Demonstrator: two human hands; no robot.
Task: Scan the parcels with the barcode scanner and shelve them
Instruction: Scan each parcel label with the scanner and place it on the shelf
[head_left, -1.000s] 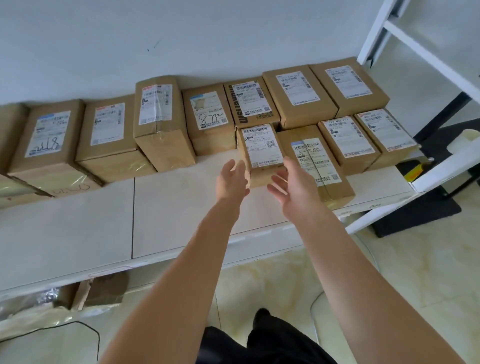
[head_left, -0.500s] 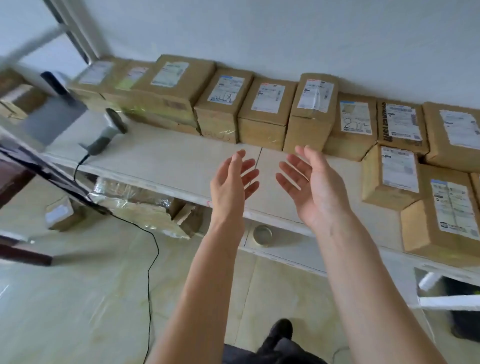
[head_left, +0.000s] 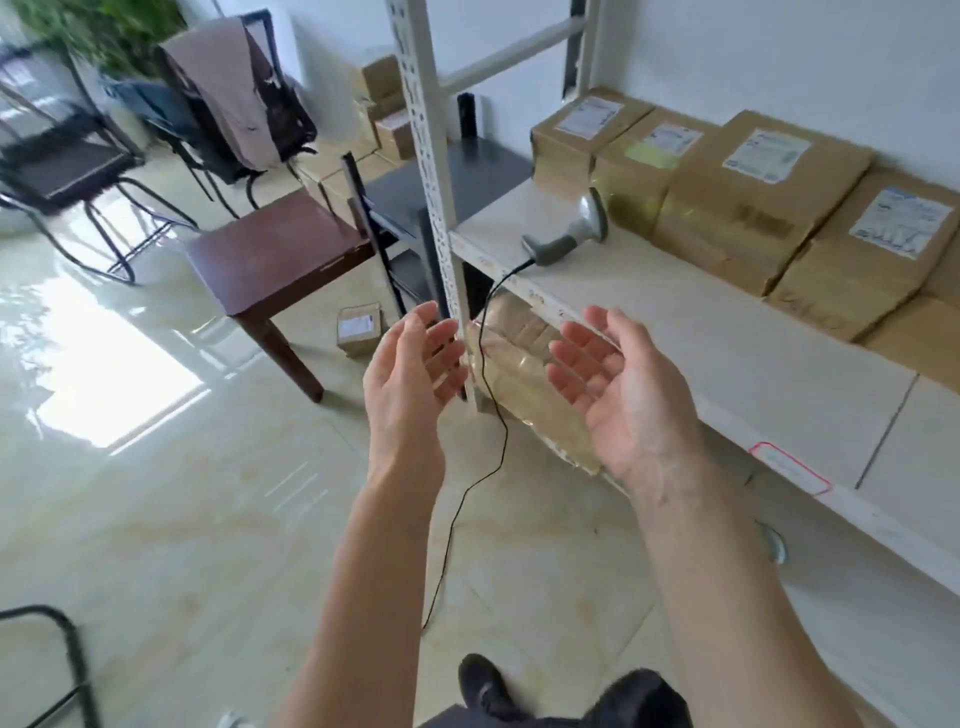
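Both hands empty, fingers spread: your left hand (head_left: 410, 374) and right hand (head_left: 618, 395) have swung from the parcels (head_left: 753, 208) toward the scanner (head_left: 571, 234) beside them, so scanning comes next.

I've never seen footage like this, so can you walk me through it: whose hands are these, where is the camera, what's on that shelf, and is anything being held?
The camera sits on a person's head, looking forward and down, so the two bare arms are the wearer's own. The left hand and right hand are both open, palms facing each other, holding nothing. On the white shelf lies a grey barcode scanner with a black cable hanging to the floor. Behind it stand brown cardboard parcels with white labels, along the wall. One small parcel lies on the floor by a dark wooden table.
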